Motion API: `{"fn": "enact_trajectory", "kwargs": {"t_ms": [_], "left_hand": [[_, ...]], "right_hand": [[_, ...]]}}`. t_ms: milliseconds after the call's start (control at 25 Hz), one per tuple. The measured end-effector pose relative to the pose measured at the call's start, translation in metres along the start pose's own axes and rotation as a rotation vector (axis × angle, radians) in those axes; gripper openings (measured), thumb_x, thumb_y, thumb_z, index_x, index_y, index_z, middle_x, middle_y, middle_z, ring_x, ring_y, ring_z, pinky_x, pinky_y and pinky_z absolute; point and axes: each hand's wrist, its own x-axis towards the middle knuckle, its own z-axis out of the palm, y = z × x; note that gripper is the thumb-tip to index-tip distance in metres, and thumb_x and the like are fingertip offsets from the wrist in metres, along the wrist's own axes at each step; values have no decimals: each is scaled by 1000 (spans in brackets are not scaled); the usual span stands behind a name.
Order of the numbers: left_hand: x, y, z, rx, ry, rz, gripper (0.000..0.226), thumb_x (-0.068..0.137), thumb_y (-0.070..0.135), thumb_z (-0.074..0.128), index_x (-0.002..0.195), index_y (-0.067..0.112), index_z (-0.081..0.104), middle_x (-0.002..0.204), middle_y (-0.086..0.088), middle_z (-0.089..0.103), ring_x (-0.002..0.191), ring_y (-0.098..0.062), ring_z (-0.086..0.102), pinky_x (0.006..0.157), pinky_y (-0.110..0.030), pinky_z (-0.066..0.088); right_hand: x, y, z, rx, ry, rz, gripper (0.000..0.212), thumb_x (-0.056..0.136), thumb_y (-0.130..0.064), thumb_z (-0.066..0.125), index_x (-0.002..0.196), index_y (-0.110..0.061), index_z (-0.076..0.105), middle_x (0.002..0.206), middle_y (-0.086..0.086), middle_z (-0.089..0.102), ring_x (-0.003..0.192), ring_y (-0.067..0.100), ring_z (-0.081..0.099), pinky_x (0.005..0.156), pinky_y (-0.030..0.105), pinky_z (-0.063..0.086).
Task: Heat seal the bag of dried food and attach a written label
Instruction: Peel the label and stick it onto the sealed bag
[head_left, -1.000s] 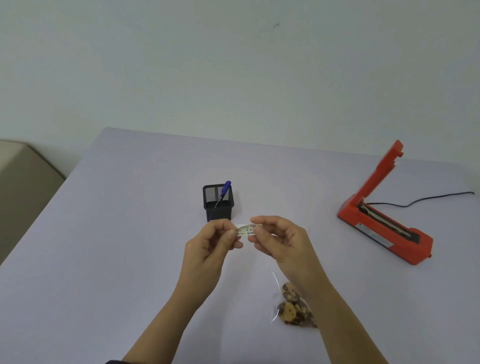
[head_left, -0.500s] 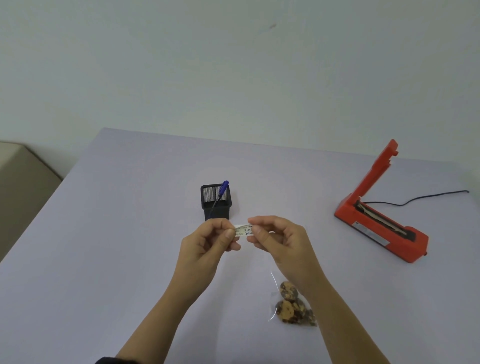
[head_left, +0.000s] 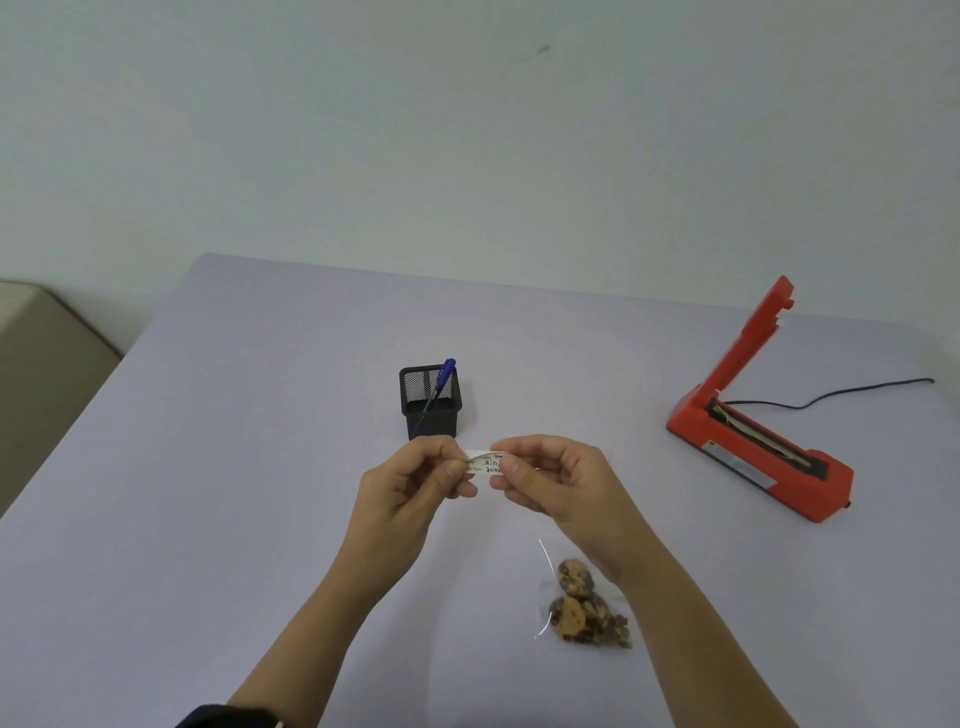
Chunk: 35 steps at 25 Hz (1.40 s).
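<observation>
A small white label (head_left: 484, 462) with handwriting is pinched between both hands above the table's middle. My left hand (head_left: 415, 486) holds its left end with thumb and fingers; my right hand (head_left: 558, 480) grips its right end. The label's left corner curls up slightly. A clear bag of brown dried food (head_left: 582, 608) lies flat on the table below my right wrist, partly hidden by the forearm. The red heat sealer (head_left: 763, 441) stands at the right with its arm raised.
A black mesh pen holder (head_left: 431, 402) with a blue pen (head_left: 441, 382) stands just behind my hands. The sealer's black cord (head_left: 831, 395) runs to the right edge. The lilac table (head_left: 208, 467) meets a pale wall; a beige object (head_left: 47, 374) sits at the left.
My hands have stayed nearly in place, fingers working the label between them; its left corner now curls up. The bag and sealer have not moved.
</observation>
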Motion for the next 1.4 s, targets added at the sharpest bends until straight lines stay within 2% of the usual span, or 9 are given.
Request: {"fn": "enact_trajectory", "kwargs": {"t_ms": [280,480,640,800,920,1000,1120,1240,1400], "left_hand": [[1,-1,-2,9,-14,-13,20,89,0,53,83,16,63,74,6,68,65,-10,67,66,-16,51],[2,-5,-6,138,-59,36,18,86,17,56,78,31,63,78,10,66,70,-12,68,70,-22,54],[2,-3,-8,194,-89,41,24,83,20,54,77,41,63,77,13,67,71,-12,69,71,-22,54],[2,-5,-7,133,-55,32,16,88,14,58,79,26,64,76,11,67,69,-11,68,69,-17,53],[2,-3,-4,61,-18,-14,19,90,1,53,82,17,62,75,11,68,66,-8,67,68,-15,52],[2,-2,-2,23,-6,-36,20,90,0,51,83,15,61,74,10,69,65,-6,66,67,-14,51],[2,-3,-1,-29,27,-68,18,91,3,51,85,15,62,74,7,70,66,-8,67,67,-16,52],[8,-9,-2,-86,75,-128,16,90,5,52,86,15,63,76,4,72,65,-11,67,65,-18,53],[12,-10,-2,-141,99,-157,16,90,4,52,85,14,64,74,3,72,63,-10,66,63,-17,52]], "right_hand": [[1,4,0,-122,52,-104,19,87,-5,61,89,-21,70,79,-2,73,77,12,72,71,19,55],[3,2,-3,-252,13,-69,14,87,-8,61,89,-20,68,82,5,70,79,15,73,83,32,58],[2,-1,-7,-282,-44,-21,11,88,-10,61,90,-19,67,82,4,71,79,14,73,83,33,58],[2,-2,-10,-288,-64,-7,15,83,-13,68,96,-20,70,85,3,71,79,12,72,82,33,57],[0,0,-11,-252,-81,-27,29,75,-6,75,100,-20,71,89,2,72,78,11,71,77,24,58],[2,4,-11,-273,-41,-75,27,76,-6,74,99,-20,71,90,2,74,80,11,72,74,20,56],[5,10,-8,-279,8,-158,20,81,-10,69,94,-25,71,88,1,75,83,14,71,76,24,56],[12,14,-5,-238,13,-193,34,82,-6,68,101,-34,68,87,-6,73,81,8,70,75,17,53],[20,18,-4,-215,68,-242,32,80,-4,69,99,-30,70,86,-13,75,82,7,70,74,14,51]]}}
